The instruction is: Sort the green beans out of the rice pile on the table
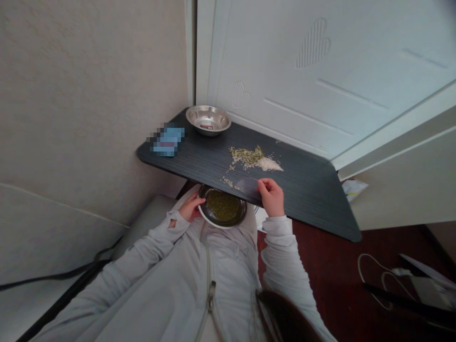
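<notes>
My left hand (192,206) grips the rim of a metal bowl (243,216) held below the table's near edge, thumb over the rim. Green beans (223,206), which look like mung beans, cover its bottom. In my right hand (271,195) is a clear thin plastic piece (248,186), pinched between thumb and fingers and low over the tabletop by the edge. A few grains (228,182) lie just left of it. Farther back are a mixed pile of green beans and pale grains (247,156) and a heap of white rice-like grains (270,164).
On the dark table (306,199), a second metal bowl (208,119) with a small red label inside stands at the back left. A blurred blue packet (168,141) lies beside it. A white door (270,57) borders the back, a wall the left. Cables (377,280) lie at lower right.
</notes>
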The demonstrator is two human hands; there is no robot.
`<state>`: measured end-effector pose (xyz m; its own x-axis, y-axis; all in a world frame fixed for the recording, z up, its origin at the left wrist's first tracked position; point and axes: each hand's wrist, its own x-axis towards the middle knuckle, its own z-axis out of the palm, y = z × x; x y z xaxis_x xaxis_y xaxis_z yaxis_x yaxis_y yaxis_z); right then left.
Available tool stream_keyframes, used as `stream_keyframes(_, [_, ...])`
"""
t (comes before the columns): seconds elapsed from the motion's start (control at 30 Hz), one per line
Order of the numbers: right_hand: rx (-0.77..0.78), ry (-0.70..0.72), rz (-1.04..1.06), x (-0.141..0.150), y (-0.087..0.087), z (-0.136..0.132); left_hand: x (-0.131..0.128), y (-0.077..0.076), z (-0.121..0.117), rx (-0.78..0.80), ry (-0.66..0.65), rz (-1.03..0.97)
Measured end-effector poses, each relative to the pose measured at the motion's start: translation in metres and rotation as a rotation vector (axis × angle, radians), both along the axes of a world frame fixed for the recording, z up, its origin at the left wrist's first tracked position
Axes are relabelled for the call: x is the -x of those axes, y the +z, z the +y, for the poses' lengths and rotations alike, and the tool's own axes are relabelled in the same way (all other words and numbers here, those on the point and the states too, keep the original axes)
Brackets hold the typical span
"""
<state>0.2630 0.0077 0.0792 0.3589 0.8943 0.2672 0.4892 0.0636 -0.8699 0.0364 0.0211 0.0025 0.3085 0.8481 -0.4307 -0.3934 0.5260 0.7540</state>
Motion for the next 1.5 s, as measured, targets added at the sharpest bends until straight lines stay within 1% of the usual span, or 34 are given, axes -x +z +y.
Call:
stream_keyframes(0.2, [-0.003,-0.071,-0.037,0.0003,0.0002,0.0008,-0.0004,-0.0001,0.0003,-0.002,0.007,-0.004])
stream_keyframes(0.37, [-0.022,-0.085,-0.020,0.0002,0.0015,0.0013,-0.0005,0.0008,-0.0003,0.000,0.007,0.025])
stream_keyframes(0.5, [-0.033,-0.065,0.014,0.0001,0.0000,0.0020,-0.0004,0.0014,-0.0005,0.009,0.012,0.016])
stream_keyframes(0.8, [0.017,0.009,-0.015,0.0000,-0.0004,0.0010,0.0007,-0.0037,0.0018,-0.007,-0.008,0.015])
stream_keyframes(1.03, [0.011,-0.002,0.023,-0.0004,-0.0007,0.0013,0.0010,-0.0045,0.0011,-0.021,-0.008,-0.005])
stream_keyframes(1.2, [0.011,0.037,0.003,0.0014,0.0012,0.0000,0.0013,-0.0065,0.0016,-0.034,-0.023,-0.021])
stream_keyframes(1.37, [0.029,0.066,-0.004,0.0008,0.0020,-0.0007,0.0005,-0.0043,0.0008,-0.018,-0.012,0.002])
stream_keyframes(1.5, [0.023,0.061,0.004,-0.0001,0.0005,0.0002,-0.0003,-0.0014,0.0000,-0.019,-0.008,0.000])
